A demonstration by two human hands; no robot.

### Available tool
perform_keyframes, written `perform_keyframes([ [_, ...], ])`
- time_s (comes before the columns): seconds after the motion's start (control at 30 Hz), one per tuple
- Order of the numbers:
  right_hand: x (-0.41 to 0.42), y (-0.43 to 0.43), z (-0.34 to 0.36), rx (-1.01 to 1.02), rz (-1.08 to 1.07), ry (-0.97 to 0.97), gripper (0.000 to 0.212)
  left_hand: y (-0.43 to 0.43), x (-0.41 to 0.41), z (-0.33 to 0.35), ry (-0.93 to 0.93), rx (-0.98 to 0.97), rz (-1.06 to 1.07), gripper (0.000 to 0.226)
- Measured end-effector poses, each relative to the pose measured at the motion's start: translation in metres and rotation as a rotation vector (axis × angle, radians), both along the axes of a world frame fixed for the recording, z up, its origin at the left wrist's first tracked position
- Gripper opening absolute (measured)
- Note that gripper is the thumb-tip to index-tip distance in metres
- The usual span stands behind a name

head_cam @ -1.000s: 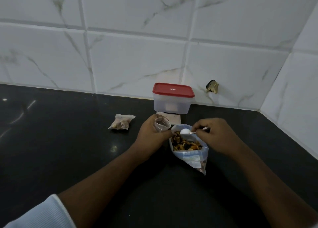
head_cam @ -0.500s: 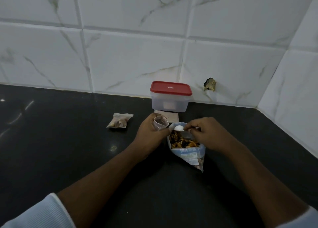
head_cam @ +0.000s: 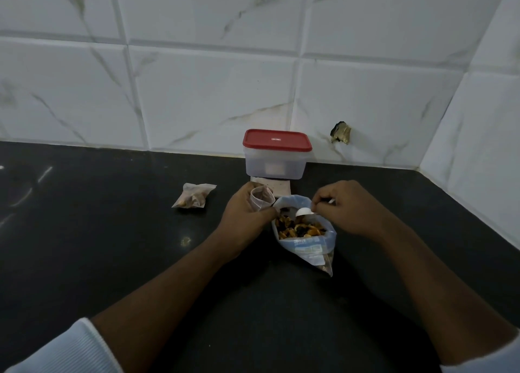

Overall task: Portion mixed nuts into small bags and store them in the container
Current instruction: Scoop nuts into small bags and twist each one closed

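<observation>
An open plastic bag of mixed nuts (head_cam: 305, 237) lies on the black counter in front of me. My right hand (head_cam: 346, 209) pinches a small white spoon (head_cam: 304, 211), whose bowl sits just above the nuts at the bag's mouth. My left hand (head_cam: 244, 212) grips a small empty clear bag (head_cam: 261, 197), held open right beside the big bag's left rim. A small filled bag (head_cam: 194, 195) lies on the counter to the left. A clear container with a red lid (head_cam: 277, 154), lid on, stands against the wall behind my hands.
A flat stack of small bags (head_cam: 277, 188) lies in front of the container, partly behind my left hand. The tiled wall has a broken hole (head_cam: 341, 132) to the container's right. The counter (head_cam: 98, 246) meets a side wall at the right.
The spoon's bowl has dipped from the bag's back rim down toward the nuts. My left hand with the small bag has stayed in place.
</observation>
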State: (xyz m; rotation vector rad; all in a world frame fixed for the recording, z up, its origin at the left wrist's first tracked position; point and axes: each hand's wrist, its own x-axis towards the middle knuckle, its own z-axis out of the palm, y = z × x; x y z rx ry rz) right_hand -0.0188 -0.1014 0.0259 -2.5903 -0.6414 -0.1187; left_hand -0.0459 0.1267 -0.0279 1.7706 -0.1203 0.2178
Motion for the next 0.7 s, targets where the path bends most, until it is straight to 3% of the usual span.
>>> perform_keyframes([
  [0.27,0.006,0.001,-0.01,0.009,0.021,0.08,0.023,0.001,0.003,-0.004,-0.01,0.029,-0.012,0.033],
  [0.4,0.007,-0.004,-0.005,0.118,0.008,0.026,0.027,0.001,0.004,-0.004,-0.012,0.029,-0.025,0.033],
  [0.47,0.008,-0.002,-0.01,0.193,-0.007,0.054,0.025,0.0,0.003,-0.004,-0.012,0.035,-0.039,0.033],
  [0.6,0.01,-0.001,-0.017,0.507,-0.128,0.306,0.022,0.0,0.002,-0.004,-0.006,0.045,-0.057,0.034],
  [0.7,0.012,-0.006,-0.018,0.64,-0.228,0.355,0.019,0.001,0.002,-0.004,-0.01,0.06,-0.049,0.035],
])
